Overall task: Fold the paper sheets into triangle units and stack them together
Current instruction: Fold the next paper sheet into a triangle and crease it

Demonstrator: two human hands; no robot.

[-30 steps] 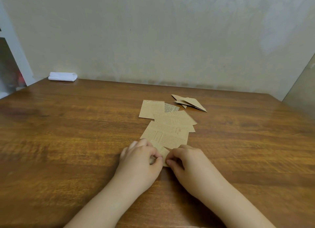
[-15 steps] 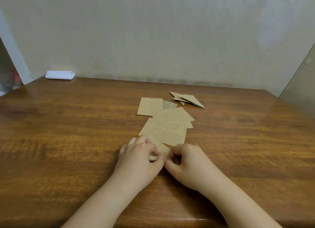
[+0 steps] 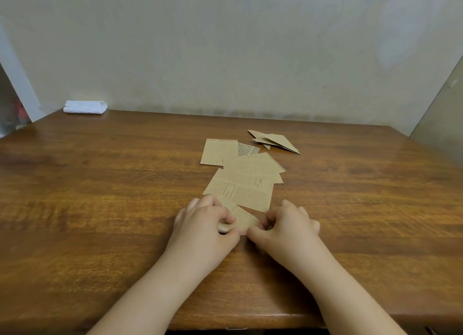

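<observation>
From the head camera, a brown wooden desk runs up to a pale wall. Near the middle of the desk, both hands work on one small piece of brown printed paper that lies flat on the wood. The left hand sits over the left part of this piece, its fingers curled down and pinching the paper's left edge against the thumb. The right hand is just beside it, with its fingers bent inward and its thumb tip meeting the paper's lower right corner; they appear to nip that corner, though the exact contact is small and partly hidden. The two hands nearly touch at the thumbs.

Just beyond the held piece, farther from the person, lies a loose spread of flat paper sheets, overlapping one another, some showing lines of print and a small red box. The nearest sheet touches or slips under the held piece. Behind the sheets and a little to the right, apart from them, rests a small pile of folded triangles, lying on each other with their points splayed outward.

At the far left corner of the desk, against the wall, is a folded white cloth.
</observation>
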